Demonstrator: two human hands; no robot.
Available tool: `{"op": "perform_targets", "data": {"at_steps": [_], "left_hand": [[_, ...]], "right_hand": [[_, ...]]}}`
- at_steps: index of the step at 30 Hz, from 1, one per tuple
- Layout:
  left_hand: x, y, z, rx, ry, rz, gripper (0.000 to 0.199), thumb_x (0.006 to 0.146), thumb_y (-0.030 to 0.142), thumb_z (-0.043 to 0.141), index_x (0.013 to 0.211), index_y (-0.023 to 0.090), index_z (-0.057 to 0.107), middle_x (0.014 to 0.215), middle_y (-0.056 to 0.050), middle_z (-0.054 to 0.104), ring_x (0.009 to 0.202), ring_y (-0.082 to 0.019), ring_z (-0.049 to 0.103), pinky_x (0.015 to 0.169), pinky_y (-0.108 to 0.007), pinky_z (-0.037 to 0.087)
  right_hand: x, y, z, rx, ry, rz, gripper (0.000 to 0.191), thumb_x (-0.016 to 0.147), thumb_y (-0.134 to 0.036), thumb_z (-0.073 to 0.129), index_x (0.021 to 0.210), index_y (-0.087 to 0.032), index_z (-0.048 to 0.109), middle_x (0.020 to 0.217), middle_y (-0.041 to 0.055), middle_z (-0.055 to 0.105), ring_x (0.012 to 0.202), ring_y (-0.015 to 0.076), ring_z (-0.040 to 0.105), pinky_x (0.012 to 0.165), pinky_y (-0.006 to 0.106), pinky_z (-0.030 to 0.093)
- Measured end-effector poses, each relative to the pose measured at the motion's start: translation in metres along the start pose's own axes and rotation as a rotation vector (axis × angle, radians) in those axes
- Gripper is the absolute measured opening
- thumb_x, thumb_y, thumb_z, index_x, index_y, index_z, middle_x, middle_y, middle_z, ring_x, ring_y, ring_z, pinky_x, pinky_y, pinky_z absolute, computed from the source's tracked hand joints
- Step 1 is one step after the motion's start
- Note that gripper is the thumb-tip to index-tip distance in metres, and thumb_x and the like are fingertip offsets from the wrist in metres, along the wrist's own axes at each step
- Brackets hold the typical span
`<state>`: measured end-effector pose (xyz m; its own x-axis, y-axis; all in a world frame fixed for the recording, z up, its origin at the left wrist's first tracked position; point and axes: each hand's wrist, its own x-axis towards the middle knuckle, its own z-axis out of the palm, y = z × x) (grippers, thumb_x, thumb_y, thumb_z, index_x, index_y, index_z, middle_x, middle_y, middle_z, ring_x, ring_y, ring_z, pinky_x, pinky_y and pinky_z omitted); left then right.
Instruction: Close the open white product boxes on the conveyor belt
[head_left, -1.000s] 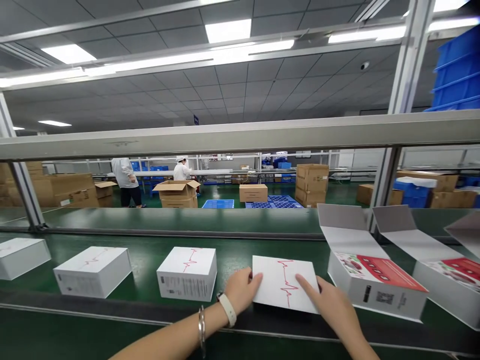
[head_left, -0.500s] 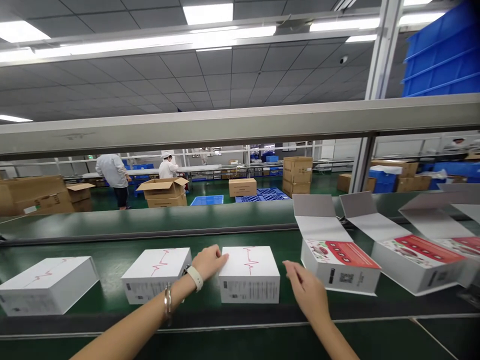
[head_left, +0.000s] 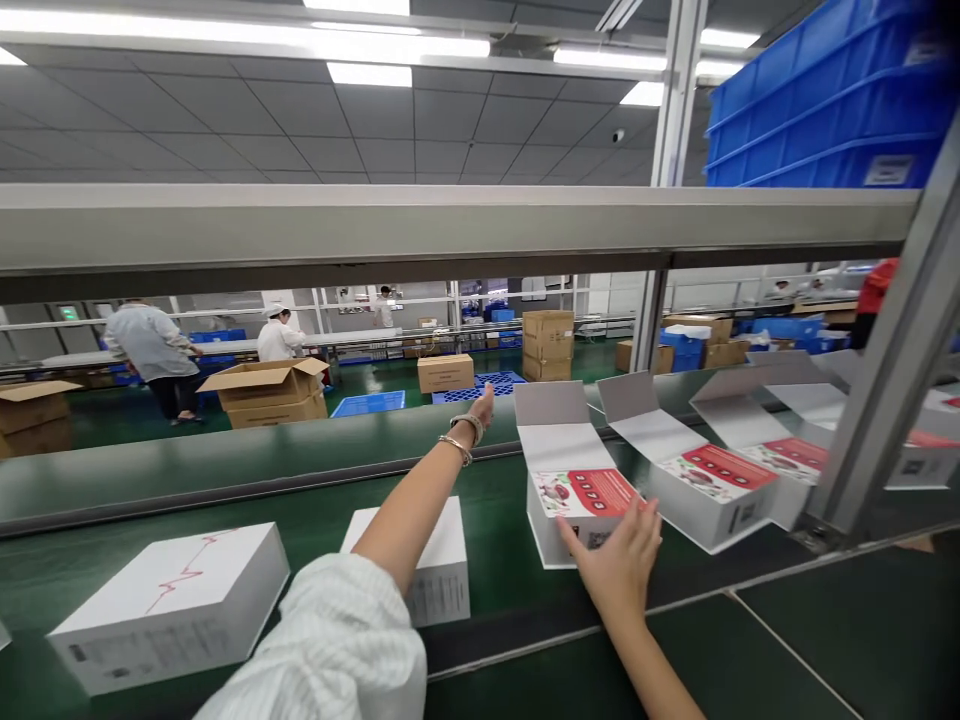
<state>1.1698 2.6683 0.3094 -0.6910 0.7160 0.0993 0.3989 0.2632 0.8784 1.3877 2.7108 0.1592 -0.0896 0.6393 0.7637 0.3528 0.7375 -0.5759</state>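
Note:
My left hand (head_left: 482,408) is stretched forward over the far side of the green belt (head_left: 495,590), left of the raised flap of an open white box (head_left: 559,525). Its fingers are partly hidden, and I cannot tell whether they are apart. My right hand (head_left: 616,560) has its fingers spread against the front and top edge of that same box. Red and white printing shows inside it. Below my left forearm a closed white box (head_left: 441,570) is partly covered. Another closed white box (head_left: 172,595) with a red line on its lid lies to the left.
More open white boxes (head_left: 724,495) stand to the right, behind a slanted metal post (head_left: 885,350). A metal beam (head_left: 375,225) crosses in front. Blue crates (head_left: 817,110) sit upper right. Two people in white (head_left: 150,340) are beyond the belts, near cartons (head_left: 266,390).
The view has turned right. My left hand has moved from the closed box forward to beside the open box's flap. My right hand has moved right onto the open box.

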Motion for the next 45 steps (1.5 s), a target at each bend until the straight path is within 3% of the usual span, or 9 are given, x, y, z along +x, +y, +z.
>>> {"op": "perform_targets", "data": {"at_steps": [5, 9, 13, 18, 22, 28, 32, 38, 45], "left_hand": [[0.026, -0.001, 0.019, -0.117, -0.146, 0.026, 0.076, 0.079, 0.063, -0.006, 0.127, 0.015, 0.03, 0.11, -0.015, 0.053, 0.086, -0.025, 0.057, 0.071, -0.039, 0.044], [0.022, 0.003, 0.017, -0.118, -0.204, 0.143, 0.078, 0.079, 0.066, -0.001, 0.115, 0.011, 0.041, 0.107, -0.014, 0.054, 0.086, -0.021, 0.056, 0.072, -0.034, 0.045], [0.003, 0.02, 0.006, 0.002, -0.274, 0.303, 0.066, 0.078, 0.067, 0.025, 0.096, 0.009, 0.053, 0.105, -0.014, 0.054, 0.092, -0.021, 0.053, 0.074, -0.03, 0.043], [-0.046, 0.036, 0.006, 0.273, -0.369, 0.532, 0.056, 0.061, 0.049, 0.064, 0.102, 0.013, 0.056, 0.106, -0.007, 0.056, 0.099, -0.026, 0.047, 0.085, -0.035, 0.035], [-0.098, 0.01, 0.028, 0.579, -0.422, 0.601, 0.082, 0.044, 0.034, 0.081, 0.118, 0.02, 0.048, 0.115, -0.009, 0.052, 0.104, -0.033, 0.044, 0.089, -0.042, 0.032], [-0.147, -0.045, 0.048, 1.206, -0.239, 0.727, 0.079, 0.07, 0.024, 0.064, 0.133, 0.014, 0.017, 0.13, -0.025, 0.03, 0.11, -0.037, 0.039, 0.08, -0.046, 0.04], [-0.148, -0.054, 0.029, 1.116, -0.266, 0.626, 0.084, 0.068, 0.033, 0.066, 0.134, 0.024, 0.015, 0.134, -0.017, 0.028, 0.114, -0.037, 0.036, 0.084, -0.046, 0.038], [-0.149, -0.075, 0.003, 0.53, -0.272, 0.077, 0.105, 0.057, 0.053, 0.068, 0.136, 0.022, 0.007, 0.12, -0.012, 0.049, 0.103, -0.031, 0.051, 0.084, -0.038, 0.041], [-0.174, -0.085, -0.017, 0.376, -0.139, 0.099, 0.083, 0.061, 0.05, 0.066, 0.13, 0.023, 0.029, 0.109, -0.009, 0.057, 0.09, -0.027, 0.057, 0.072, -0.032, 0.046]], "right_hand": [[0.006, 0.011, 0.004, 0.041, -0.121, 0.085, 0.116, 0.059, -0.071, 0.052, 0.136, -0.005, -0.003, 0.141, 0.0216, -0.002, 0.127, 0.0397, 0.003, 0.098, 0.056, 0.014], [0.009, 0.027, 0.004, 0.238, -0.17, 0.168, 0.098, 0.072, -0.065, 0.041, 0.137, -0.008, -0.004, 0.142, 0.0181, 0.001, 0.128, 0.0345, 0.007, 0.101, 0.05, 0.015], [0.015, 0.041, 0.004, 0.49, -0.104, 0.412, 0.068, 0.085, -0.053, 0.014, 0.137, -0.012, 0.0, 0.139, 0.0157, 0.016, 0.124, 0.0273, 0.026, 0.097, 0.04, 0.03], [0.019, 0.05, 0.002, 0.69, -0.21, 0.53, 0.068, 0.084, -0.056, 0.012, 0.132, -0.01, 0.022, 0.123, 0.0168, 0.044, 0.112, 0.0253, 0.045, 0.085, 0.032, 0.042], [0.019, 0.051, 0.001, 0.791, -0.302, 0.617, 0.079, 0.081, -0.062, 0.005, 0.127, -0.003, 0.031, 0.113, 0.0208, 0.051, 0.102, 0.0279, 0.052, 0.079, 0.034, 0.045], [0.013, 0.033, -0.002, 0.703, -0.525, 0.485, 0.07, 0.076, -0.064, 0.032, 0.127, -0.016, 0.037, 0.127, 0.0112, 0.043, 0.114, 0.028, 0.042, 0.087, 0.034, 0.04], [0.011, 0.019, -0.007, 0.526, -0.748, 0.371, 0.082, 0.064, -0.058, 0.057, 0.132, -0.022, 0.028, 0.119, 0.0075, 0.052, 0.105, 0.0268, 0.05, 0.084, 0.033, 0.041], [0.011, 0.014, -0.005, 0.384, -1.007, 0.266, 0.069, 0.063, -0.058, 0.058, 0.117, -0.018, 0.047, 0.107, 0.0067, 0.061, 0.098, 0.0266, 0.055, 0.079, 0.031, 0.044], [0.008, -0.012, -0.009, 0.254, -0.884, 0.164, 0.052, 0.068, -0.061, 0.048, 0.094, -0.019, 0.062, 0.086, 0.0069, 0.066, 0.082, 0.0269, 0.06, 0.066, 0.029, 0.046]]}}
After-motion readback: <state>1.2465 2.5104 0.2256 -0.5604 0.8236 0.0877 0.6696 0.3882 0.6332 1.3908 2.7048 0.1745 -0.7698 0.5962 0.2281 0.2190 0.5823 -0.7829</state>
